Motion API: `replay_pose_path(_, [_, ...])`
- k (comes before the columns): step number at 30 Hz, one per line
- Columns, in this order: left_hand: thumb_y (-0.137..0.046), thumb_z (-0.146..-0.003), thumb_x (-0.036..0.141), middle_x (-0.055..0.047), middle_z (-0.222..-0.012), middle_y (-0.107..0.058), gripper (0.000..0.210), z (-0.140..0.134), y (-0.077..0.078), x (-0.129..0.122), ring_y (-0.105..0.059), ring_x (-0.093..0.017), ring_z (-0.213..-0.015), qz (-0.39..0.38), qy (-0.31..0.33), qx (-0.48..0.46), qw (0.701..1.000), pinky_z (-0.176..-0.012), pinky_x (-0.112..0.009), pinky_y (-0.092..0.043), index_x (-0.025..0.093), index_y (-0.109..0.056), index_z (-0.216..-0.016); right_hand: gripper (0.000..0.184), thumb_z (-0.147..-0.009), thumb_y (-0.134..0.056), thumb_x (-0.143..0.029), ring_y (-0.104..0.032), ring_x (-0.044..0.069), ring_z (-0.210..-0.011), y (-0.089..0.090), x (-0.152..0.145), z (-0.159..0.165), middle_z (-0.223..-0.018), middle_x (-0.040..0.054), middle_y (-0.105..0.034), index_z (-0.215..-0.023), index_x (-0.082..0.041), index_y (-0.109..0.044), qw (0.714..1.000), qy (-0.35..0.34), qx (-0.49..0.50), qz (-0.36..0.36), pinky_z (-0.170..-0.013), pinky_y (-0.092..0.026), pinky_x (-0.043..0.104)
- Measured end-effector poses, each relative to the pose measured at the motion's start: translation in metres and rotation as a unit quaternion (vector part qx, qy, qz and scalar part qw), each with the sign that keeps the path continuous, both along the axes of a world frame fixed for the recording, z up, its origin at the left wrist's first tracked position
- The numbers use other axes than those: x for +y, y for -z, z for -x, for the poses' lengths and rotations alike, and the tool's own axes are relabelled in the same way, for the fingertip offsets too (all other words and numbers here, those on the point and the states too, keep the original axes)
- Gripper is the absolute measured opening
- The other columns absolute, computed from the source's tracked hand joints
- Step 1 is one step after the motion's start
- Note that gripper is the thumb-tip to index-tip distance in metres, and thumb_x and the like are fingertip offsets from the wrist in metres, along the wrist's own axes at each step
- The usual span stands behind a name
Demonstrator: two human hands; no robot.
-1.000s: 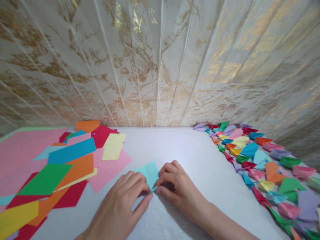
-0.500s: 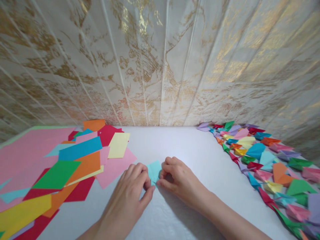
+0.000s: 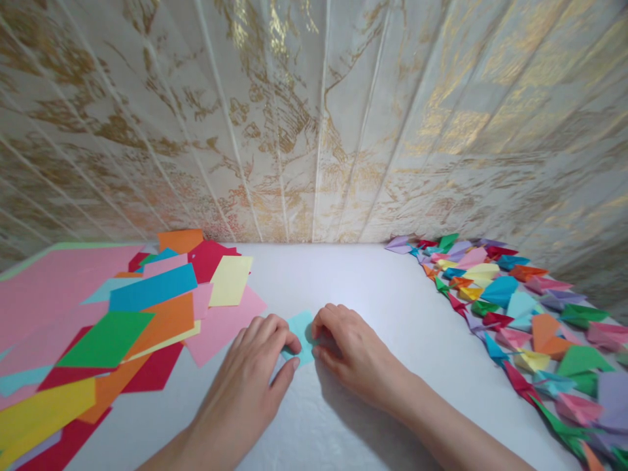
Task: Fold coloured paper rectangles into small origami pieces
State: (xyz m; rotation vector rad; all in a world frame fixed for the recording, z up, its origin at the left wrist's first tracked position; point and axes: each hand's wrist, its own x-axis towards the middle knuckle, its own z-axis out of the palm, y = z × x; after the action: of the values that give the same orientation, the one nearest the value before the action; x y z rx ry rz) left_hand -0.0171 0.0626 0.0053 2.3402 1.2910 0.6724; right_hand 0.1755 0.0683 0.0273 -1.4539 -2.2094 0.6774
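A small light-blue folded sheet of paper (image 3: 303, 325) lies on the white table between my two hands. My left hand (image 3: 252, 366) has its curled index fingertip on the paper's left side, the thumb tip just below at the lower left edge. At the right edge, my right hand (image 3: 353, 343) pinches the paper between thumb and bent fingers. Both hands partly cover the sheet, so its exact folds are hard to make out.
Loose coloured paper sheets overlap on the left, among them a green sheet (image 3: 108, 339) and a pale yellow one (image 3: 229, 281). Rows of folded paper pieces (image 3: 498, 292) spread along the right. Behind the table (image 3: 338, 275) hangs a gold-patterned curtain (image 3: 304, 131).
My left index finger has moved over the paper's lower left part, and the lower edge now looks flatter and wider. My right hand has shifted slightly. The view has tilted a little.
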Motion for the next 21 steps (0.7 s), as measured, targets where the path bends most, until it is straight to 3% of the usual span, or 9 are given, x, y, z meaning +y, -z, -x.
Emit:
replay_pose_path(5, [-0.049,-0.089,0.011,-0.002,-0.096,-0.056,0.014,0.002,0.001,0.0,-0.053,-0.024,-0.091,-0.007,0.011,-0.004,1.0,-0.078,-0.037,-0.043,0.024,-0.054,-0.092,0.038,-0.07,-0.053,0.007,-0.052,0.019,-0.087,0.0,0.0,-0.007,-0.089,0.002,-0.059,-0.098,-0.018,-0.062,0.999,-0.016,0.032,0.012,-0.082,-0.04,0.034])
replay_pose_path(10, [-0.045,-0.094,0.012,-0.002,-0.098,-0.058,0.017,0.003,-0.001,0.0,-0.053,-0.023,-0.092,-0.037,0.031,-0.004,0.999,-0.077,-0.036,-0.042,0.024,-0.056,-0.095,0.047,-0.073,-0.058,0.008,-0.052,0.02,-0.104,-0.002,0.001,-0.019,-0.106,0.0031,-0.055,-0.106,-0.024,-0.067,0.992,-0.081,0.093,0.03,-0.096,-0.04,0.036])
replay_pose_path(15, [-0.041,-0.096,0.006,-0.001,-0.103,-0.063,0.025,0.007,-0.003,0.008,-0.055,-0.02,-0.097,-0.074,0.07,-0.01,0.995,-0.08,-0.034,-0.04,0.024,-0.058,-0.095,0.036,-0.079,-0.069,-0.003,-0.05,0.021,-0.104,-0.004,0.005,-0.026,-0.113,0.0051,-0.056,-0.108,-0.024,-0.069,0.99,-0.132,0.058,0.002,-0.097,-0.041,0.037])
replay_pose_path(21, [-0.06,-0.092,0.011,0.001,-0.107,-0.068,0.015,0.011,-0.002,0.01,-0.058,-0.02,-0.101,-0.094,0.074,-0.02,0.993,-0.086,-0.035,-0.04,0.025,-0.061,-0.098,0.022,-0.086,-0.07,-0.017,-0.052,0.022,-0.099,-0.001,0.004,-0.02,-0.111,0.0068,-0.064,-0.108,-0.022,-0.068,0.985,-0.162,0.012,-0.054,-0.09,-0.043,0.038])
